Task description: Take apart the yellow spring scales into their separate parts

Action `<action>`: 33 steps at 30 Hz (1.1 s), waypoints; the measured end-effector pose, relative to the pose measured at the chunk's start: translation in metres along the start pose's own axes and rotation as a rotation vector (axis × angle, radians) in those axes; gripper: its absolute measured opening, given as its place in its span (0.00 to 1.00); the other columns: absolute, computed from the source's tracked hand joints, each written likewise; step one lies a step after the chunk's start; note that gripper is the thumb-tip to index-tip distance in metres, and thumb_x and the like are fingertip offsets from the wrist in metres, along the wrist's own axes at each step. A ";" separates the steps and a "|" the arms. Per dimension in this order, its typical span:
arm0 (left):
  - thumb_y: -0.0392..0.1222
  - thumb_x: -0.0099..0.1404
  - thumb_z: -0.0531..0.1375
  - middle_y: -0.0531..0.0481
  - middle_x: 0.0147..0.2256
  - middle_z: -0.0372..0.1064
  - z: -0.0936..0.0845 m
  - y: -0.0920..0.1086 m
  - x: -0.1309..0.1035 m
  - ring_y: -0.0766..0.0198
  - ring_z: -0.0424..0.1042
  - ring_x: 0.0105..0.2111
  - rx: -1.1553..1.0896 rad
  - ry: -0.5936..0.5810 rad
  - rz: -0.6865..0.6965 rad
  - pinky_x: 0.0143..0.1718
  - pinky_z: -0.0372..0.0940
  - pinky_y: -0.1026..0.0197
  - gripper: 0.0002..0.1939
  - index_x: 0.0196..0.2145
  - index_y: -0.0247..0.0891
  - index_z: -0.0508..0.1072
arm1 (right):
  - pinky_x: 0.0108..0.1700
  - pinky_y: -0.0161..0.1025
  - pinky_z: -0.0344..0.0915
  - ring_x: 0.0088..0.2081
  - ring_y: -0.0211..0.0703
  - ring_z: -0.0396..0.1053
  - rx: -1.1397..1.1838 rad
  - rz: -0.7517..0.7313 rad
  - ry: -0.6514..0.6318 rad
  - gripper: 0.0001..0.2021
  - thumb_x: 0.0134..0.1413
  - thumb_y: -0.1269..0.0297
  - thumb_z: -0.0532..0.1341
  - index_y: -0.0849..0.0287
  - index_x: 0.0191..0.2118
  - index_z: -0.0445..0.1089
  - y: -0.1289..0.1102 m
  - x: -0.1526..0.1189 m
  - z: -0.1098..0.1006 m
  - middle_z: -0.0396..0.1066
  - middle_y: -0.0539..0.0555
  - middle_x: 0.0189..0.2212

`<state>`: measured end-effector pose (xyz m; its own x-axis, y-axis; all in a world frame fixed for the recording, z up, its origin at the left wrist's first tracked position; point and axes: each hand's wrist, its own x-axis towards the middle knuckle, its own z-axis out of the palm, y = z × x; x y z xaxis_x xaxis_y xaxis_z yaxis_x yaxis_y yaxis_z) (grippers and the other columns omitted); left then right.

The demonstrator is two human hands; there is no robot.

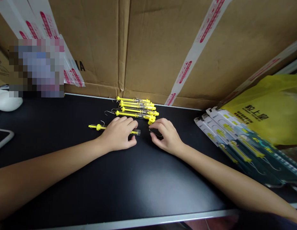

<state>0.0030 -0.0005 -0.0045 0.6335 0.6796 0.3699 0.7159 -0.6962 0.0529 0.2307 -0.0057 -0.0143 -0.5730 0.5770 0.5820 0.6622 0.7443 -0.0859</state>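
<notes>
The left hand (pixel 119 134) lies palm down over the middle of a yellow hook tool (pixel 98 127), its fingers bent across the tool and its thumb set a little apart from them; the underside of the hand is hidden, so I cannot tell how firmly it grips. The tool lies crosswise on the dark table (pixel 129 191), its yellow end and a small wire hook showing left of the hand, its clear tubular end showing on the right. The right hand (pixel 166 135), well clear of the left one, is curled, with the tips of thumb and forefinger apart and a thin bent wire (pixel 156 133) visible in the gap; I cannot tell whether the fingers clasp it. A yellow cap (pixel 151 120) sits right by the forefinger's tip. Just beyond the hands, several similar yellow tools (pixel 136 111) lie side by side in a loose row, their hooks toward the left. Behind them stands a large cardboard box (pixel 148 48) with printed tape. On the right, overlapping printed packages (pixel 234 134) rest near a yellow bag (pixel 270 108).
</notes>
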 end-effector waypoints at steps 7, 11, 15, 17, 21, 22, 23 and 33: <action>0.42 0.65 0.53 0.51 0.38 0.67 0.001 -0.002 0.000 0.61 0.65 0.39 -0.106 -0.006 0.167 0.43 0.58 0.59 0.10 0.43 0.39 0.62 | 0.39 0.43 0.58 0.40 0.47 0.63 0.023 0.003 -0.202 0.17 0.55 0.53 0.58 0.56 0.48 0.64 -0.005 0.002 -0.003 0.67 0.57 0.40; 0.43 0.66 0.53 0.52 0.38 0.67 0.000 -0.002 -0.001 0.61 0.66 0.40 -0.108 -0.012 0.176 0.43 0.58 0.59 0.11 0.45 0.39 0.62 | 0.37 0.41 0.57 0.37 0.45 0.63 0.047 0.015 -0.222 0.12 0.57 0.56 0.57 0.56 0.42 0.67 -0.006 0.003 -0.003 0.68 0.55 0.36; 0.45 0.63 0.55 0.51 0.39 0.67 0.000 -0.002 -0.001 0.60 0.65 0.40 -0.097 0.007 0.086 0.41 0.58 0.58 0.13 0.44 0.39 0.64 | 0.37 0.40 0.57 0.38 0.45 0.63 0.078 0.040 -0.190 0.09 0.55 0.60 0.58 0.57 0.40 0.67 -0.005 0.003 -0.003 0.68 0.54 0.36; 0.45 0.63 0.55 0.51 0.38 0.67 0.000 -0.005 -0.002 0.59 0.65 0.40 -0.094 0.002 0.061 0.40 0.59 0.58 0.12 0.42 0.39 0.65 | 0.37 0.41 0.57 0.37 0.45 0.62 0.078 0.049 -0.187 0.08 0.55 0.61 0.58 0.57 0.40 0.67 -0.005 0.003 -0.003 0.68 0.54 0.36; 0.45 0.64 0.54 0.50 0.37 0.66 -0.004 -0.015 -0.003 0.60 0.64 0.40 -0.103 -0.062 0.077 0.40 0.60 0.59 0.10 0.39 0.38 0.67 | 0.37 0.41 0.57 0.37 0.45 0.62 0.065 0.069 -0.191 0.07 0.54 0.62 0.59 0.56 0.38 0.66 -0.005 0.003 -0.003 0.68 0.54 0.35; 0.45 0.64 0.53 0.50 0.37 0.66 -0.005 -0.018 -0.004 0.60 0.64 0.39 -0.104 -0.069 0.080 0.40 0.60 0.59 0.10 0.39 0.38 0.67 | 0.37 0.41 0.57 0.37 0.45 0.62 0.061 0.075 -0.191 0.06 0.53 0.63 0.59 0.56 0.38 0.66 -0.005 0.003 -0.003 0.68 0.54 0.35; 0.45 0.64 0.53 0.50 0.36 0.66 -0.006 -0.022 -0.004 0.60 0.65 0.39 -0.106 -0.078 0.084 0.40 0.60 0.59 0.10 0.39 0.38 0.67 | 0.37 0.41 0.57 0.36 0.45 0.62 0.057 0.082 -0.190 0.06 0.53 0.63 0.59 0.56 0.38 0.66 -0.005 0.003 -0.004 0.68 0.54 0.35; 0.46 0.62 0.53 0.48 0.40 0.66 -0.011 -0.047 -0.015 0.60 0.65 0.42 -0.145 -0.085 0.074 0.44 0.61 0.57 0.13 0.43 0.38 0.66 | 0.37 0.41 0.57 0.36 0.46 0.61 0.050 0.115 -0.195 0.05 0.51 0.66 0.58 0.56 0.36 0.64 -0.006 0.004 -0.004 0.66 0.54 0.33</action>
<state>-0.0433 0.0192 -0.0027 0.7094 0.6384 0.2987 0.6208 -0.7666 0.1642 0.2265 -0.0096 -0.0083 -0.5808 0.7092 0.3996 0.7064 0.6831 -0.1857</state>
